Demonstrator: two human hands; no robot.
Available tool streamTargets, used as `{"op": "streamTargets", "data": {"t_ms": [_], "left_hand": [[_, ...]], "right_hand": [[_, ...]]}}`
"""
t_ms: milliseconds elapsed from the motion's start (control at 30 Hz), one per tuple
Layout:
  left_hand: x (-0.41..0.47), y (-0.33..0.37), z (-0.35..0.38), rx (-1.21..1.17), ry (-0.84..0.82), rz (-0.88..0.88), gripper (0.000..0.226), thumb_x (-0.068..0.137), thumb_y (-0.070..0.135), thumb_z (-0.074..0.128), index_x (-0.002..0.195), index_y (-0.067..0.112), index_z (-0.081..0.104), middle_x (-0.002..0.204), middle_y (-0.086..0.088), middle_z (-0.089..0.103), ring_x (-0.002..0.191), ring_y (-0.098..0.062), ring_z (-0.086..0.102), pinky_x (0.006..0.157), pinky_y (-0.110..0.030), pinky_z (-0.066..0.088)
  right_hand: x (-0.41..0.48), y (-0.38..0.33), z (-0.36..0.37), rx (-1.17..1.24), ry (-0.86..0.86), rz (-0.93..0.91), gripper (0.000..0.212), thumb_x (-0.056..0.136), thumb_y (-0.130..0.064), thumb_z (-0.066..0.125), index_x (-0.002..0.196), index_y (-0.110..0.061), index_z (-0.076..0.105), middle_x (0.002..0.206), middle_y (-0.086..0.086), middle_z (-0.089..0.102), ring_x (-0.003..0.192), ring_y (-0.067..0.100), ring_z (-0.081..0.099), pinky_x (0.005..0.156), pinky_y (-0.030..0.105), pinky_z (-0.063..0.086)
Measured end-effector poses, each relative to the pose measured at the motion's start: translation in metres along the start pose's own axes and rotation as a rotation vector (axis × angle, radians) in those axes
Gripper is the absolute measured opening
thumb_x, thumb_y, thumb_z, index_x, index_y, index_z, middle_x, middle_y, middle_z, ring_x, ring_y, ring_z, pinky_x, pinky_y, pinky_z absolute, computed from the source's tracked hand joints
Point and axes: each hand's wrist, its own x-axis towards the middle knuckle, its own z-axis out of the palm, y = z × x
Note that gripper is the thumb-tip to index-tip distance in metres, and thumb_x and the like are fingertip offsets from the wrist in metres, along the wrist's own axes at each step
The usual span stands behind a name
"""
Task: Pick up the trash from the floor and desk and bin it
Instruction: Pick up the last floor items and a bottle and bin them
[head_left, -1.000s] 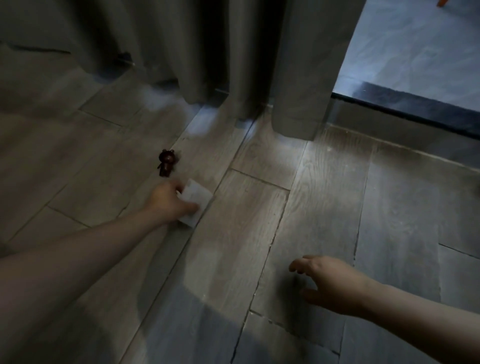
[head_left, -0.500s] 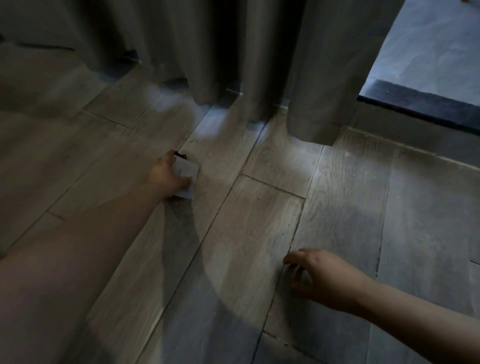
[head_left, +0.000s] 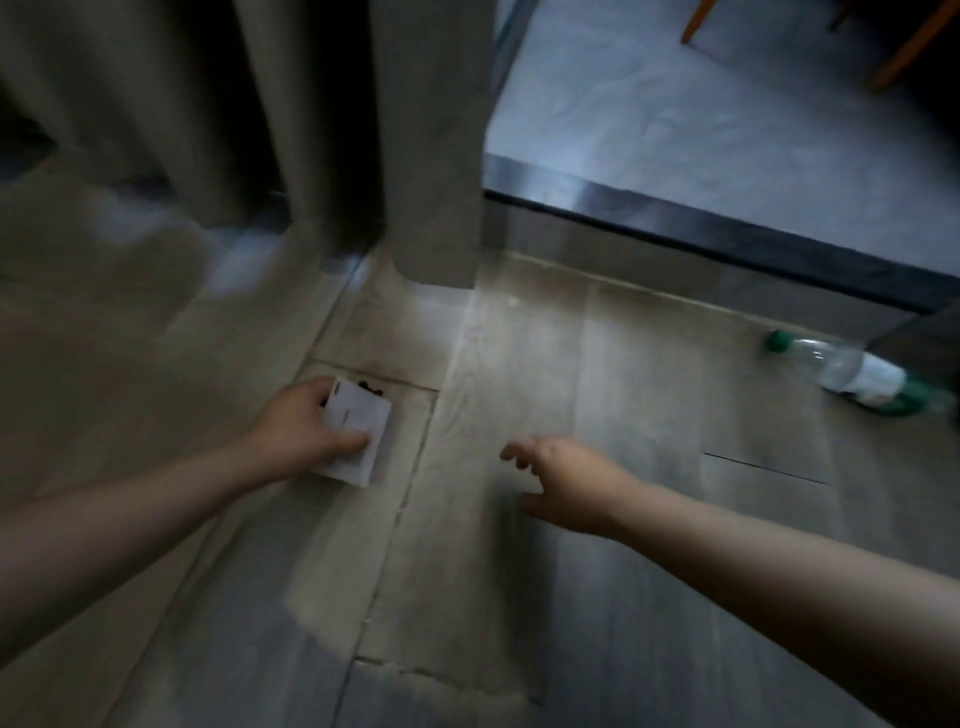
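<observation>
My left hand (head_left: 304, 428) grips a small white box (head_left: 358, 434) just above the wood-look floor, thumb along its near side. A small dark figure (head_left: 370, 387) shows only as a dark bit behind the box's top edge, pressed there by my fingers. My right hand (head_left: 563, 478) hovers over the floor to the right of the box, fingers loosely spread and holding nothing. A clear plastic bottle (head_left: 852, 376) with a green cap and green-white label lies on its side on the floor at the far right.
Grey curtains (head_left: 291, 114) hang to the floor behind my left hand. A dark raised threshold (head_left: 701, 218) separates this floor from a pale stone floor beyond, where orange chair legs (head_left: 906, 44) stand. No bin is in view.
The view has swung right, bringing the bottle and chair legs into sight. My left hand has closed on the dark figure together with the white box and lifted them. My right hand has risen slightly.
</observation>
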Motion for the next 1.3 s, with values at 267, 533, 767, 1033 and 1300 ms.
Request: {"op": "streamTargets", "data": {"t_ms": [267, 533, 767, 1033, 1300], "left_hand": [[-0.016, 0.086, 0.07, -0.064, -0.14, 0.048, 0.029, 0.066, 0.016, 0.084, 0.089, 0.011, 0.067, 0.084, -0.006, 0.07, 0.076, -0.019, 0.064, 0.068, -0.03, 0.05], [-0.012, 0.167, 0.143, -0.106, -0.226, 0.084, 0.025, 0.071, 0.011, 0.081, 0.087, 0.02, 0.064, 0.082, 0.001, 0.07, 0.074, -0.013, 0.066, 0.068, -0.029, 0.054], [-0.008, 0.209, 0.183, -0.194, -0.263, 0.068, 0.03, 0.071, 0.01, 0.081, 0.096, 0.012, 0.065, 0.088, -0.006, 0.072, 0.079, -0.019, 0.07, 0.071, -0.035, 0.059], [-0.003, 0.212, 0.197, -0.203, -0.274, 0.037, 0.033, 0.072, 0.011, 0.08, 0.1, 0.014, 0.062, 0.089, -0.004, 0.071, 0.079, -0.017, 0.07, 0.067, -0.03, 0.057], [-0.003, 0.203, 0.199, -0.181, -0.289, 0.027, 0.033, 0.071, 0.012, 0.081, 0.099, 0.015, 0.062, 0.09, -0.004, 0.071, 0.08, -0.017, 0.07, 0.068, -0.032, 0.057]], "right_hand": [[-0.069, 0.116, -0.019, 0.024, 0.094, 0.273, 0.049, 0.089, -0.027, 0.061, 0.136, -0.017, 0.048, 0.133, 0.006, 0.055, 0.122, 0.023, 0.051, 0.092, 0.027, 0.041], [-0.112, 0.248, -0.04, 0.063, 0.315, 0.706, 0.056, 0.085, -0.028, 0.064, 0.135, -0.01, 0.046, 0.134, 0.017, 0.046, 0.123, 0.035, 0.046, 0.099, 0.036, 0.04], [-0.115, 0.318, -0.041, 0.139, 0.437, 0.836, 0.079, 0.082, -0.026, 0.068, 0.146, -0.009, 0.026, 0.152, 0.017, 0.023, 0.142, 0.036, 0.018, 0.113, 0.044, 0.029], [-0.104, 0.346, -0.038, 0.212, 0.417, 0.84, 0.09, 0.081, -0.029, 0.066, 0.153, -0.014, 0.014, 0.156, 0.014, 0.021, 0.144, 0.035, 0.016, 0.114, 0.051, 0.026], [-0.129, 0.338, -0.02, -0.065, 0.684, 0.789, 0.067, 0.071, -0.037, 0.073, 0.128, -0.015, 0.046, 0.125, 0.014, 0.046, 0.118, 0.034, 0.039, 0.098, 0.043, 0.036]]}}
